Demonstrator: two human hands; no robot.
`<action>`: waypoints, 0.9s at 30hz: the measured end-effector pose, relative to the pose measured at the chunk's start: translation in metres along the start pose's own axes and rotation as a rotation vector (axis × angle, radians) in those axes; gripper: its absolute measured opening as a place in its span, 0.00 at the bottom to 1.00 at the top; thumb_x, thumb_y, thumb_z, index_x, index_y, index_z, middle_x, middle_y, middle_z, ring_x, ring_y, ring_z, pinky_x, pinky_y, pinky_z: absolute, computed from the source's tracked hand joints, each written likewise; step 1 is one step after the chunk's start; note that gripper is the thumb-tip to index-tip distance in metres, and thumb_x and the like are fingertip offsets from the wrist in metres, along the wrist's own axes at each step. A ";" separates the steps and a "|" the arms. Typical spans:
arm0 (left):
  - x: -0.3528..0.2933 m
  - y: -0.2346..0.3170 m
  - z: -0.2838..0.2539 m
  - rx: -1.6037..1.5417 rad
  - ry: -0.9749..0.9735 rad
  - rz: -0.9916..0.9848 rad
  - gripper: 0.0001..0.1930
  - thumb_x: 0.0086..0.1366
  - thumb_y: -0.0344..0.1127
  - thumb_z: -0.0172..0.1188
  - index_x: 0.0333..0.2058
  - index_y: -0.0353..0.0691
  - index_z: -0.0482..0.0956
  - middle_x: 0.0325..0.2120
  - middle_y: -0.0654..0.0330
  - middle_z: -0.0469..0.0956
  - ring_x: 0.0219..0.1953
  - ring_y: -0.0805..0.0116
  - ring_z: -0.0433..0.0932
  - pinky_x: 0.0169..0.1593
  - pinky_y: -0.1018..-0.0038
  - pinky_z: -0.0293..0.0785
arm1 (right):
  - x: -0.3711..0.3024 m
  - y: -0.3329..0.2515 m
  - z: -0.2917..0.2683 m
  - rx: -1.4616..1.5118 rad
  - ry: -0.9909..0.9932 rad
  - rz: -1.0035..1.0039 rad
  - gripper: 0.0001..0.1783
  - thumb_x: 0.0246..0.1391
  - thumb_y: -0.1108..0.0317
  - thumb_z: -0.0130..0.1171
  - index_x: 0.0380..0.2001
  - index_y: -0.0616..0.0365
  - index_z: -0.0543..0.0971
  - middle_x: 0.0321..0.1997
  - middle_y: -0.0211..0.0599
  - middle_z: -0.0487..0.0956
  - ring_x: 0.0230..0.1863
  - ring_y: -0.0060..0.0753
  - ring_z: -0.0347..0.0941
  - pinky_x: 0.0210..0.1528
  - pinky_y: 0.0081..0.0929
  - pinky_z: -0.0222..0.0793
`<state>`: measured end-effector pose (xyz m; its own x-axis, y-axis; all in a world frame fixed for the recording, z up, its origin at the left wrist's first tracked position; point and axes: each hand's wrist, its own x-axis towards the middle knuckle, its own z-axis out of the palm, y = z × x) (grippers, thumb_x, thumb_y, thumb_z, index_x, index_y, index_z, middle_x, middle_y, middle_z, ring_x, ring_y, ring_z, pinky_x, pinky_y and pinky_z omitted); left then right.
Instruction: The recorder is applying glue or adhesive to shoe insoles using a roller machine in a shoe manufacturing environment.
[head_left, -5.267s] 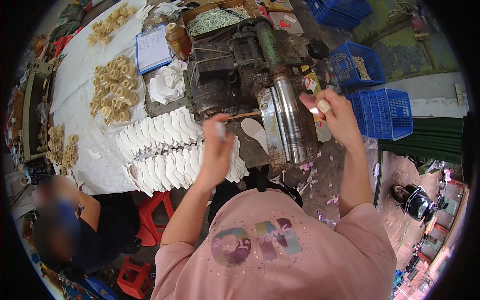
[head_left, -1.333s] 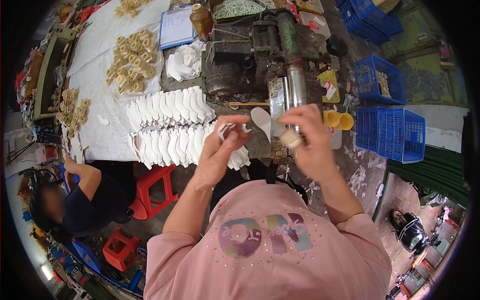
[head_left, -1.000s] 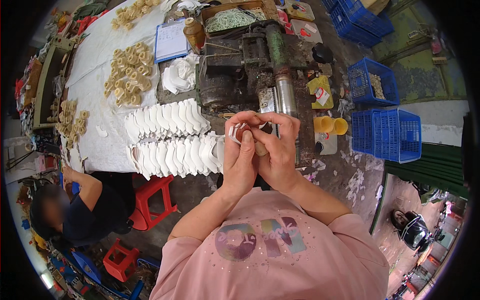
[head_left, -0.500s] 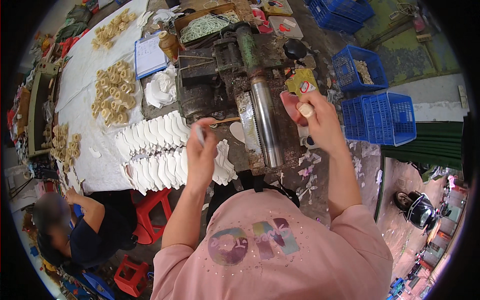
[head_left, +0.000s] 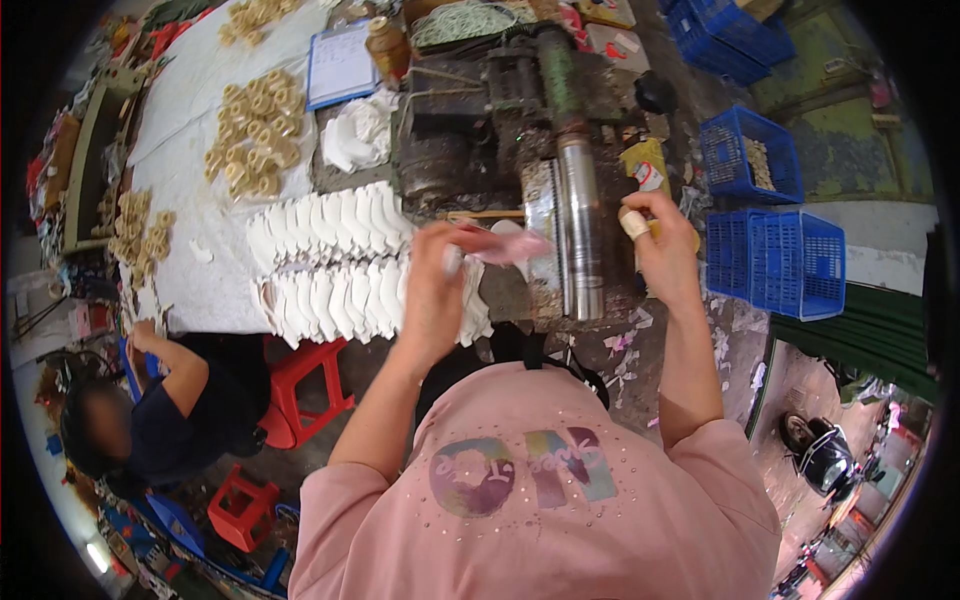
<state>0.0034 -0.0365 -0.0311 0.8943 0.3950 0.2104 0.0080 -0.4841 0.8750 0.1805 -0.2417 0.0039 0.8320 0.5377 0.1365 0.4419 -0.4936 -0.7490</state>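
Note:
My left hand (head_left: 432, 300) is closed around a floppy pink piece (head_left: 515, 246), smeared by motion, whose free end reaches right toward the metal cylinder. Something whitish shows at that hand's thumb. The shiny steel cylinder (head_left: 583, 240) juts toward me from a rusty machine with a green housing (head_left: 557, 75). To its right, my right hand (head_left: 668, 255) has its fingers curled together, with a pale wrap around one digit; what it pinches, if anything, is hidden. Two rows of curved white pieces (head_left: 340, 300) lie left of my left hand.
Beige ring-shaped parts (head_left: 255, 135) lie in heaps on the white cloth (head_left: 190, 120). A clipboard (head_left: 338, 65) and a brown bottle (head_left: 386, 48) stand behind. Blue crates (head_left: 780, 260) are at the right. Left, a co-worker (head_left: 180, 400) sits near red stools (head_left: 300, 390).
The pink piece, earlier at my right hand beyond the cylinder, is now in my left hand. My left hand moved right; my right hand stays right of the cylinder. The view shifted slightly.

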 end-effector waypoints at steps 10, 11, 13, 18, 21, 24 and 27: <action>-0.101 -0.079 -0.009 0.705 -0.510 -0.060 0.21 0.47 0.20 0.54 0.44 0.35 0.71 0.43 0.53 0.66 0.42 0.56 0.69 0.41 0.65 0.67 | -0.009 0.008 0.003 0.079 0.018 0.049 0.09 0.51 0.76 0.55 0.38 0.61 0.74 0.33 0.37 0.77 0.36 0.29 0.73 0.39 0.25 0.67; -0.103 -0.076 -0.009 0.644 -0.547 -0.108 0.20 0.47 0.20 0.54 0.43 0.35 0.71 0.42 0.53 0.65 0.42 0.55 0.69 0.42 0.65 0.67 | -0.008 0.006 0.004 0.077 0.020 0.046 0.09 0.51 0.76 0.55 0.38 0.61 0.74 0.33 0.37 0.77 0.36 0.29 0.73 0.39 0.25 0.67; -0.096 -0.066 -0.016 0.519 -0.626 -0.218 0.17 0.50 0.19 0.52 0.41 0.35 0.71 0.39 0.50 0.65 0.43 0.53 0.69 0.46 0.64 0.68 | -0.006 -0.001 0.004 0.071 0.039 0.044 0.09 0.51 0.76 0.55 0.37 0.62 0.75 0.33 0.37 0.77 0.36 0.29 0.73 0.40 0.25 0.67; -0.044 -0.019 -0.038 0.022 -0.346 -0.296 0.12 0.58 0.24 0.51 0.42 0.36 0.70 0.36 0.53 0.63 0.41 0.59 0.68 0.43 0.71 0.66 | -0.014 -0.044 0.009 0.230 -0.050 -0.079 0.08 0.48 0.78 0.55 0.35 0.62 0.75 0.30 0.37 0.75 0.33 0.33 0.72 0.38 0.26 0.67; -0.016 0.014 -0.022 -0.388 -0.103 -0.178 0.12 0.64 0.32 0.49 0.46 0.38 0.70 0.38 0.58 0.64 0.40 0.69 0.66 0.43 0.76 0.64 | -0.021 -0.073 0.036 0.233 -0.142 -0.336 0.10 0.44 0.76 0.58 0.34 0.59 0.76 0.37 0.38 0.73 0.40 0.40 0.68 0.43 0.32 0.64; -0.001 0.044 0.009 -1.021 -0.015 -0.172 0.19 0.69 0.46 0.44 0.50 0.37 0.65 0.41 0.64 0.64 0.40 0.78 0.63 0.45 0.81 0.62 | -0.032 -0.092 0.065 0.133 -0.070 -0.390 0.13 0.43 0.72 0.60 0.36 0.56 0.77 0.46 0.38 0.70 0.48 0.45 0.61 0.51 0.40 0.55; 0.012 0.055 0.024 -1.132 0.046 -0.132 0.19 0.70 0.45 0.44 0.51 0.36 0.62 0.39 0.64 0.63 0.40 0.78 0.63 0.45 0.81 0.62 | -0.034 -0.094 0.075 0.081 0.144 -0.435 0.14 0.42 0.71 0.61 0.37 0.54 0.77 0.47 0.38 0.69 0.48 0.45 0.60 0.51 0.42 0.52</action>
<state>0.0250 -0.0772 0.0086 0.8991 0.4298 0.0825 -0.3280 0.5370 0.7772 0.0860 -0.1625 0.0208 0.6160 0.5799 0.5332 0.7370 -0.1854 -0.6499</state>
